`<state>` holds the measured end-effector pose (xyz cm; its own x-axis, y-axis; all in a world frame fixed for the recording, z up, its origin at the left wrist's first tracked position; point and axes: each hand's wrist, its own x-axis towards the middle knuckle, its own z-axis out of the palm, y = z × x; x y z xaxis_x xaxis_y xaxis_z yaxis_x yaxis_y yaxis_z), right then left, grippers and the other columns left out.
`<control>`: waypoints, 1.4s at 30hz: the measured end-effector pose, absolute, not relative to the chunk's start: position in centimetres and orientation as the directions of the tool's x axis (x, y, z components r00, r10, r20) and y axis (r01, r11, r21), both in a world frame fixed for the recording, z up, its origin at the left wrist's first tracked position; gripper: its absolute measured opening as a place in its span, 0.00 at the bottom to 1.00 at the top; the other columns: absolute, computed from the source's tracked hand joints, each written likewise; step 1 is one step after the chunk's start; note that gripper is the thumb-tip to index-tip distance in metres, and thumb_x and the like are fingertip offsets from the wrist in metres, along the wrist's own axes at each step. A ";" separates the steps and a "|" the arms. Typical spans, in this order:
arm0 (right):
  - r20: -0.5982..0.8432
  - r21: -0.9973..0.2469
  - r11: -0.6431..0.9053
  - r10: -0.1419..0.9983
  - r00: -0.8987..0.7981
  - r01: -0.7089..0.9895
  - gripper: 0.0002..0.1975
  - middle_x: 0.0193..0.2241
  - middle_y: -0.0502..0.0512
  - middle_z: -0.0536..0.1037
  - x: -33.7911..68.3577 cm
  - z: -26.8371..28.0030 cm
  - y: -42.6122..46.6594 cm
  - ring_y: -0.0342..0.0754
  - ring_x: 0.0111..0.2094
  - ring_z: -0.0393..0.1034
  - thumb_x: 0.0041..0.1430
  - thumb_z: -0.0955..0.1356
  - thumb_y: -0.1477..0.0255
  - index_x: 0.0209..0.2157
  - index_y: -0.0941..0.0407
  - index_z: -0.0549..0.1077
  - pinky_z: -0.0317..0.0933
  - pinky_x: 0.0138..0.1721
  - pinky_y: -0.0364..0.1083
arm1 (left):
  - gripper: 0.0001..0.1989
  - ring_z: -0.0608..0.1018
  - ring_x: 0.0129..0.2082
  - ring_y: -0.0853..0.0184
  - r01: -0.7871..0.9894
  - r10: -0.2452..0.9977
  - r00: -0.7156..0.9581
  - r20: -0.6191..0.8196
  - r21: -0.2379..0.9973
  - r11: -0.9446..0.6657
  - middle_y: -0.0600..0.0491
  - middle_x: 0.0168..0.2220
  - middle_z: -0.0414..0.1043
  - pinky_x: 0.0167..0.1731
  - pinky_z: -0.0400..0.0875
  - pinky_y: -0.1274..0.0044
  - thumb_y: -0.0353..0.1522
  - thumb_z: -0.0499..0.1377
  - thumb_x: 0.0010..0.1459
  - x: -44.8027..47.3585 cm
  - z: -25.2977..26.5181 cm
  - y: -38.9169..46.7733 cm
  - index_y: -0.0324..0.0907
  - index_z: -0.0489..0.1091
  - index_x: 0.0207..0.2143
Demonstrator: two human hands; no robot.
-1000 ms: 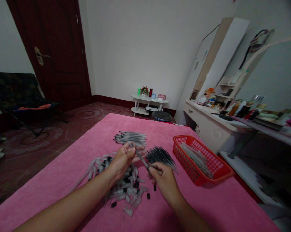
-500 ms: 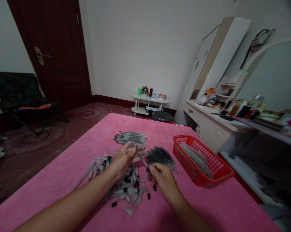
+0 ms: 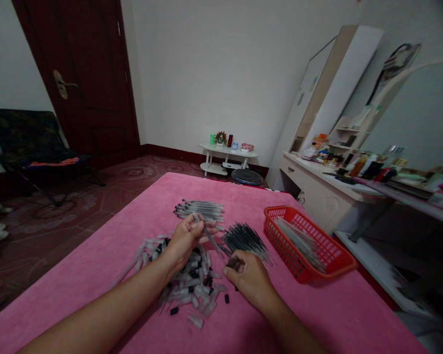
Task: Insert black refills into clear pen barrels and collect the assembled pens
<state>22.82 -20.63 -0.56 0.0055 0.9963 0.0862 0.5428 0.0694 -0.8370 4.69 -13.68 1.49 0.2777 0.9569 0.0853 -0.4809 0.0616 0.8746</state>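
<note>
My left hand (image 3: 192, 237) pinches a slim pen barrel (image 3: 211, 239) between thumb and fingers. The barrel slants down to the right over the pink-covered table. Just right of its lower tip, my right hand (image 3: 248, 273) is curled closed; whatever its fingertips hold, if anything, is hidden. Beneath my left hand and wrist spreads a heap of clear pen caps and small black plugs (image 3: 192, 287). Beyond the hands lies a row of pens (image 3: 199, 209) with dark ends. A bundle of dark pen refills (image 3: 245, 239) rests behind my right hand.
To the right stands a red plastic basket (image 3: 326, 273) with clear tubes inside. The pink cloth (image 3: 140, 314) covers the table. Past its right side is a white dresser (image 3: 313, 189) with bottles; a low white stand (image 3: 227, 148) is by the far wall.
My right hand has come off the lower end of the barrel and moved slightly down and right. My left hand has shifted a little left, still holding the barrel.
</note>
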 end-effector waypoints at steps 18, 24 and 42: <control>0.124 -0.820 0.163 0.986 -0.108 0.549 0.06 0.20 0.50 0.70 22.3 0.5 -20.9 0.43 0.24 0.64 0.45 0.65 0.75 0.18 0.58 0.73 0.56 0.27 0.40 | 0.15 0.80 0.30 0.63 -0.426 0.981 0.167 0.097 0.904 -0.017 0.51 0.33 0.76 0.28 0.74 0.74 0.36 0.63 0.48 3.4 3.0 -12.8 0.41 0.62 0.34; 0.151 -0.746 0.191 0.981 -0.118 0.638 0.08 0.21 0.51 0.73 22.5 0.3 -21.0 0.43 0.25 0.66 0.44 0.64 0.77 0.20 0.57 0.75 0.55 0.27 0.40 | 0.14 0.80 0.29 0.65 -0.407 0.990 0.068 0.127 0.909 -0.089 0.50 0.33 0.76 0.25 0.74 0.78 0.35 0.64 0.48 1.6 3.9 -11.5 0.40 0.64 0.34; 0.281 -0.722 0.268 0.956 -0.083 0.638 0.14 0.31 0.54 0.77 23.8 4.4 -21.3 0.47 0.28 0.68 0.50 0.68 0.68 0.40 0.54 0.75 0.58 0.30 0.43 | 0.10 0.78 0.41 0.60 -0.547 0.949 0.308 0.064 0.828 0.122 0.49 0.36 0.75 0.42 0.72 0.71 0.31 0.63 0.50 5.2 3.3 -14.7 0.39 0.64 0.32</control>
<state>23.80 -21.29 4.39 -0.0833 0.9561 0.2809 0.6384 0.2677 -0.7217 5.18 -14.70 3.32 0.3083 0.9491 0.0638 -0.5474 0.1222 0.8279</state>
